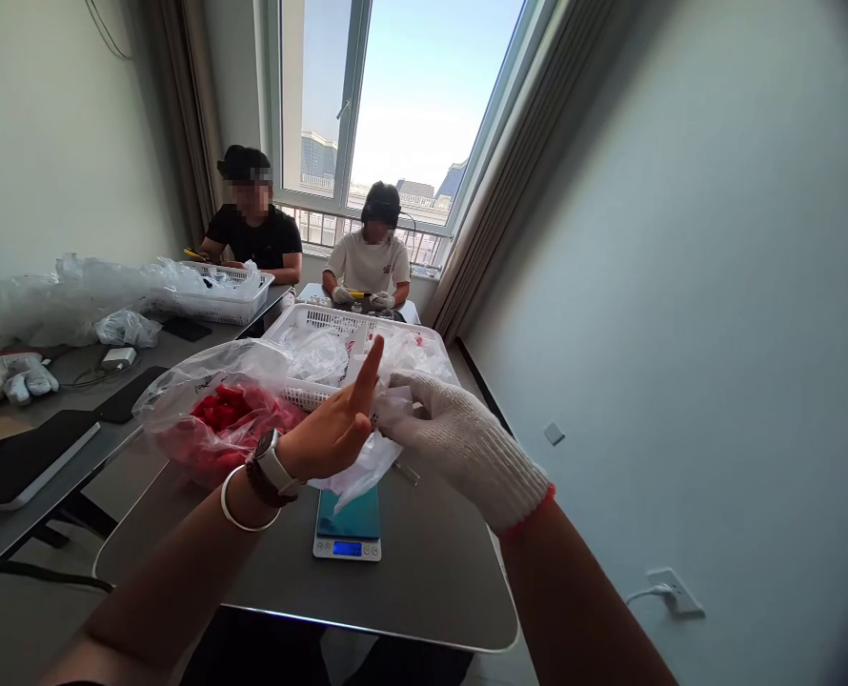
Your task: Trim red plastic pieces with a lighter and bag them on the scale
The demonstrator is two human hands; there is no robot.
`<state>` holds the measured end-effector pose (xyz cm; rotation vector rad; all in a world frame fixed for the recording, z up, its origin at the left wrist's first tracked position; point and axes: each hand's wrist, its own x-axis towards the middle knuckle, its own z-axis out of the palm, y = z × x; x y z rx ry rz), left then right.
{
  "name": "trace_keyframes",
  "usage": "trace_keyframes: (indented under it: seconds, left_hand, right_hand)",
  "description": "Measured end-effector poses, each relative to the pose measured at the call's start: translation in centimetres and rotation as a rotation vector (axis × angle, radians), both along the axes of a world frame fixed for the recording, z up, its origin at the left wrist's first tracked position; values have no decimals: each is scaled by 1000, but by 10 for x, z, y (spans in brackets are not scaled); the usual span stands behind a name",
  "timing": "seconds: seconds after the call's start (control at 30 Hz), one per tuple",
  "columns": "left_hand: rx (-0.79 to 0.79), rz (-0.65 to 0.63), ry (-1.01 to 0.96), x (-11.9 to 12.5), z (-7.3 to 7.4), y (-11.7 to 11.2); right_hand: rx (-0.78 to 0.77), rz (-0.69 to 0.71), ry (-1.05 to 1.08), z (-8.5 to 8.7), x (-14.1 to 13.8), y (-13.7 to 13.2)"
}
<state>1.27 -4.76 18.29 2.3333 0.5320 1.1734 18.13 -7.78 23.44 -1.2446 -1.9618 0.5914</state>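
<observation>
White knitted cotton covers the right hand (459,433), and its fingers (408,383) are curled closed on the edge of a thin clear plastic bag (367,465), just beside the fingertips of the left hand (331,433). This left hand is bare, with fingers stretched straight and pressed together, gripping nothing; the bag hangs under its palm, above a small scale (347,535) on the grey surface (438,581). Left of the fingers lies a bag of red pieces (216,412), and behind them stands a white basket (324,322).
</observation>
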Motion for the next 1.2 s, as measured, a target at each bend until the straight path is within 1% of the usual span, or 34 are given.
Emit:
trace_keyframes:
  seconds: [0.1, 0.2, 0.27, 0.33, 0.4, 0.43, 0.47, 0.5, 0.53, 0.6, 0.67, 0.7, 0.73, 0.77, 0.8, 0.83, 0.87, 0.9, 0.93, 1.0, 1.03, 1.1, 1.17, 1.2]
  left_hand:
    - [31, 33, -17, 1, -4, 2]
    - [-10, 50, -36, 1, -13, 5]
    - [-50, 59, -45, 1, -22, 7]
    - [-74, 81, -87, 1, -33, 9]
    - [-87, 135, -164, -2, -48, 12]
    - [-101, 179, -201, -3, -56, 14]
    - [-113, 230, -239, -5, -65, 16]
    - [-131, 277, -262, -7, -74, 18]
    - [-144, 317, -268, -9, -83, 19]
    - [-167, 372, -240, -12, -103, 20]
    - [-175, 392, -200, -14, -120, 20]
    - [-175, 393, -177, -14, -128, 19]
    - [-177, 395, -154, -14, -135, 18]
    - [-185, 403, -137, -15, -141, 18]
    - [-198, 416, -126, -16, -147, 17]
    - [-215, 434, -121, -17, -153, 17]
    - [-232, 453, -121, -19, -160, 18]
    - [-246, 469, -124, -21, -166, 19]
    - [-258, 482, -130, -23, -171, 21]
    - [-285, 498, -146, -26, -182, 26]
    - [-308, 507, -153, -28, -185, 29]
    - [-377, 518, -160, -28, -190, 35]
    - [-445, 513, -168, -27, -191, 38]
    - [-474, 505, -176, -26, -192, 40]
  right_hand:
    - [2, -25, -9, -5, -7, 3]
    - [102, -45, 15, -20, -14, 7]
    - [125, -45, 30, -35, -16, 10]
    - [81, -24, 41, -46, -14, 16]
    - [16, 11, 38, -49, -7, 27]
    - [-17, 25, 27, -45, -2, 36]
    - [-46, 27, -2, -36, 4, 47]
    - [-68, -6, -28, -24, 11, 60]
    - [-96, -33, -44, -9, 17, 75]
    - [-54, -130, -45, 27, 29, 107]
    - [95, -312, -114, 60, 38, 140]
    - [198, -367, -157, 73, 43, 154]
    - [299, -397, -201, 83, 47, 167]
    - [391, -429, -236, 87, 51, 179]
    - [471, -448, -272, 88, 54, 188]
    - [538, -460, -307, 84, 58, 195]
    - [592, -459, -345, 76, 62, 201]
    - [634, -443, -385, 64, 66, 204]
    - [661, -413, -426, 49, 70, 205]
    - [657, -311, -505, 13, 78, 202]
    - [614, -255, -542, -6, 82, 198]
    - [463, -163, -588, -43, 89, 187]
    - [316, -91, -597, -70, 97, 174]
    - [273, -75, -580, -79, 101, 168]
